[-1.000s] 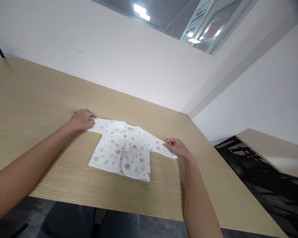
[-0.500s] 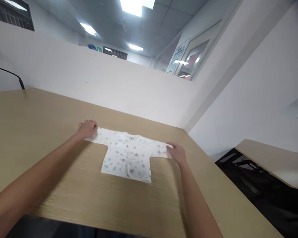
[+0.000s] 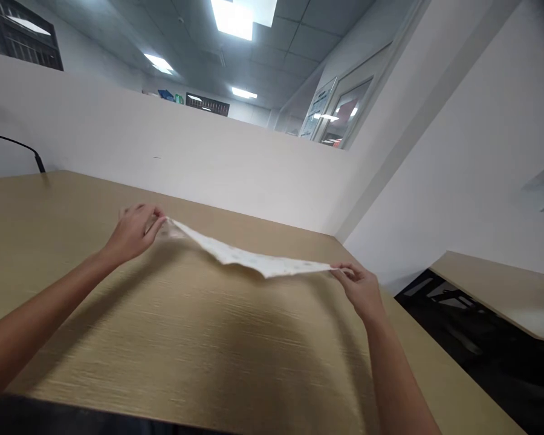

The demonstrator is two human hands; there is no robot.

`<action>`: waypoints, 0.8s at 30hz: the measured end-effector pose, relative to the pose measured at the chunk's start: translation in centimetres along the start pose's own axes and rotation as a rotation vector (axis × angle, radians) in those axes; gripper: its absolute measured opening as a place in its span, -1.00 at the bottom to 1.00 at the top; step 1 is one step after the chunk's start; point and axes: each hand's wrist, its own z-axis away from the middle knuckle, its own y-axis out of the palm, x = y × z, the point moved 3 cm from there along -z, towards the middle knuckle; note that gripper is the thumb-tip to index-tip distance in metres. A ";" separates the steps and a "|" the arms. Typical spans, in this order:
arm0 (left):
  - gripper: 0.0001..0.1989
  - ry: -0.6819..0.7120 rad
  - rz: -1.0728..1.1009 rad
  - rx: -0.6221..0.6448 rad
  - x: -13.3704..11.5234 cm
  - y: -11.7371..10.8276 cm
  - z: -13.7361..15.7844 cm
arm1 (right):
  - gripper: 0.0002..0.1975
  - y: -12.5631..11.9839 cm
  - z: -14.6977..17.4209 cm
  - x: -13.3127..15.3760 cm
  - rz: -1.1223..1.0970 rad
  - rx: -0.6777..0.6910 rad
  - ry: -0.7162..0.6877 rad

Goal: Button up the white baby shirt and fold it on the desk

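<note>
A small white baby shirt (image 3: pixel 249 258) with a faint print is stretched between my two hands above the wooden table (image 3: pixel 185 338). It sags in the middle and shows nearly edge-on, so its front and most of the print are hidden. My left hand (image 3: pixel 136 231) pinches the end of one sleeve between thumb and fingers, the fingertips a little blurred. On the other side my right hand (image 3: pixel 357 287) grips the opposite sleeve end, thumb against fingers. Shadows of both arms and the shirt fall on the tabletop.
A low white partition (image 3: pixel 199 175) rises behind the table's far edge, and a white wall (image 3: pixel 457 151) stands on the right. At the far left a black cable (image 3: pixel 38 160) reaches the table. Another wooden tabletop (image 3: pixel 494 290) lies to the right, beyond a dark gap.
The shirt lay flat on the table, its front facing up. Now it is lifted by the sleeves and pulled out sideways. My left hand moved left, my right hand right.
</note>
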 end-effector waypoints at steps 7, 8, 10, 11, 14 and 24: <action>-0.75 0.166 0.322 0.458 0.4 -0.1 10.9 | -0.53 -0.9 6.7 -3.2 -0.055 0.485 0.041; -0.74 0.157 0.342 0.497 0.5 -0.3 11.7 | -0.54 -1.2 7.3 -3.5 -0.078 0.516 0.060; -0.73 0.092 0.335 0.493 1.1 -0.2 12.4 | -0.53 -1.4 7.8 -4.1 -0.088 0.487 0.101; -0.71 0.049 0.312 0.473 1.5 0.1 12.6 | -0.51 -1.4 8.0 -4.5 -0.069 0.451 0.124; -0.55 -0.070 0.189 0.475 3.4 1.8 12.8 | -0.48 -0.4 8.1 -5.9 0.047 0.364 0.162; -0.59 -0.138 0.098 0.448 6.3 3.9 12.2 | -0.51 1.4 7.6 -9.4 0.225 0.311 0.015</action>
